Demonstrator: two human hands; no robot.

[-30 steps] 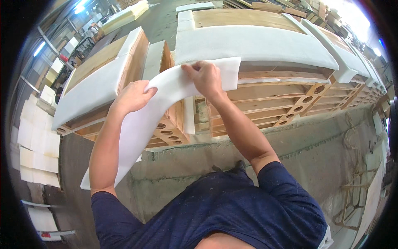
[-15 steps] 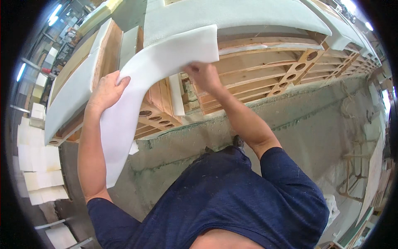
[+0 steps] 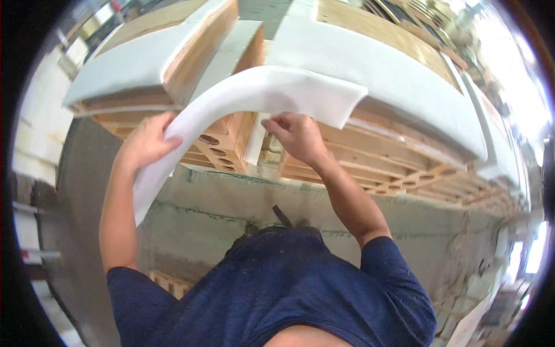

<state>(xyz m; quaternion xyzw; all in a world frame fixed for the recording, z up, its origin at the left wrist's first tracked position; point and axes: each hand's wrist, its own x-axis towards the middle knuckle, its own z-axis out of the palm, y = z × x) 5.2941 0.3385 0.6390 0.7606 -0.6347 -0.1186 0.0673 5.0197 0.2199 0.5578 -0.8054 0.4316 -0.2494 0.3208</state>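
A long white foam strip (image 3: 254,89) arches across the gap between two foam-covered wooden frames. My left hand (image 3: 149,141) grips it by its edge, thumb on the near face, and the lower end hangs down beside my left forearm. My right hand (image 3: 295,136) is closed just under the strip's lower edge, thumb and fingertips pressed together. Whether anything is pinched there I cannot make out. Beyond the right hand, the strip's free end bends over the front of the right wooden frame (image 3: 370,156).
The left wooden frame (image 3: 199,52) has white padding on top. A narrow white piece (image 3: 254,141) hangs upright in the gap. Stacked white sheets (image 3: 37,115) stand at the far left. The concrete floor (image 3: 191,202) lies below, with a slatted wooden piece (image 3: 169,283) near my left sleeve.
The view has turned, shifting the frames rightward and down. My right hand has dropped from the strip's edge to just below it. The strip's free end now droops more; my left hand keeps its grip.
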